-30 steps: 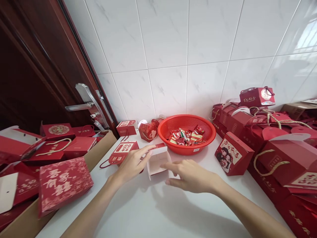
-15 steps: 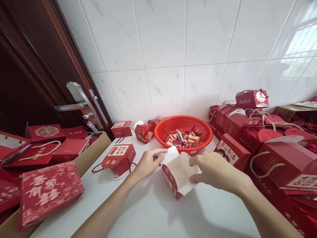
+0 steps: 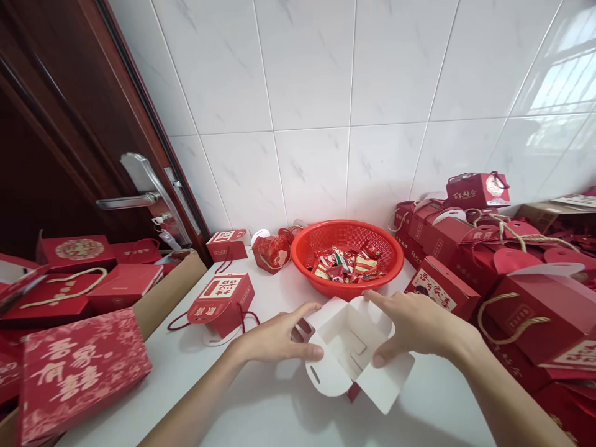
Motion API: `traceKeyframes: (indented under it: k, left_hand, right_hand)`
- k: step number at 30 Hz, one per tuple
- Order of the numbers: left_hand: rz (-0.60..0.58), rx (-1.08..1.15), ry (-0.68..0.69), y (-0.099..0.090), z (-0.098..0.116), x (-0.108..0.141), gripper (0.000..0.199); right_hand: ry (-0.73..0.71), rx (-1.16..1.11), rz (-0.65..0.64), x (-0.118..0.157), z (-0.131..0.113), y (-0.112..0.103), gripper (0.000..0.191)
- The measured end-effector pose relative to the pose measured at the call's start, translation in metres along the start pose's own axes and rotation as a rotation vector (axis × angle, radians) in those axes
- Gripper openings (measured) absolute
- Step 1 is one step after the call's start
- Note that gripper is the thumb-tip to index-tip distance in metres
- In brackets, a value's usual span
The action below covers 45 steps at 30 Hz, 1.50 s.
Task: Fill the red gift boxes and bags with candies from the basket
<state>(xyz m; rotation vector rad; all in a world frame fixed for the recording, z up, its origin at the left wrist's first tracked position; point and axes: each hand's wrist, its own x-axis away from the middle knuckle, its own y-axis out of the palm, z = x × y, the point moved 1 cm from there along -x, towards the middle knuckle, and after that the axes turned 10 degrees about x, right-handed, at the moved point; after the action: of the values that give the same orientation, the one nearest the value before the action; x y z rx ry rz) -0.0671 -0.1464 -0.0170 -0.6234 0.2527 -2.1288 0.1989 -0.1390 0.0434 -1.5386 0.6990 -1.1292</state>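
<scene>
A small paper gift box (image 3: 350, 338) stands on the white table (image 3: 261, 406) in front of me, its flaps spread outward. Its white inside faces up and holds nothing; a bit of red outer side shows at the lower edge. At its left side, my left hand (image 3: 282, 338) grips a flap, thumb in front and some fingers hidden behind. My right hand (image 3: 414, 323) holds the opposite side, thumb at the inner edge and index finger on the back rim. Just behind the box is a red plastic basket (image 3: 305, 273) with wrapped candies (image 3: 344, 264) in it.
A closed red gift box (image 3: 223, 304) with cord handles stands to the left. Farther left, a cardboard carton (image 3: 172, 288) holds more red boxes. Stacked red boxes (image 3: 526, 310) crowd the right side. A tiled wall (image 3: 311, 174) bounds the back, beside a dark door (image 3: 56, 124).
The box's flaps have been folded outward, so its white inside shows wide. My left hand has moved down and right onto a flap; my right hand has shifted slightly right.
</scene>
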Motion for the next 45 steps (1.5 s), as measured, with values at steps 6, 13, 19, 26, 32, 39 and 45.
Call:
traceKeyframes:
  k: [6,13,19,26,32,39,45]
  left_hand:
    - [0.193,-0.205,0.078,0.014,0.013,0.002,0.092]
    - [0.437,-0.406,0.238,-0.012,0.055,0.002,0.059]
    - [0.307,-0.477,0.372,-0.044,0.092,-0.066,0.033]
    - [-0.040,-0.716,0.033,-0.036,0.087,-0.145,0.044]
    - [0.044,-0.718,0.070,-0.025,0.077,-0.166,0.017]
    - [0.118,-0.654,0.147,-0.023,0.069,-0.167,0.014]
    - [0.214,-0.520,0.164,-0.032,0.069,-0.162,0.030]
  right_hand:
    - [0.019,0.039,0.121,0.005,0.009,-0.004,0.065]
    - [-0.017,-0.128,0.541,0.007,0.033,-0.022,0.031]
    - [-0.047,-0.673,0.783,-0.070,0.043,-0.030,0.019]
    - [-0.057,-1.166,0.713,-0.139,0.050,0.001,0.015]
    - [-0.045,-1.337,0.624,-0.142,0.056,0.008,0.012]
    - [-0.089,-1.261,0.572,-0.139,0.052,0.010,0.010]
    - [-0.072,-1.262,0.575,-0.137,0.051,0.010,0.008]
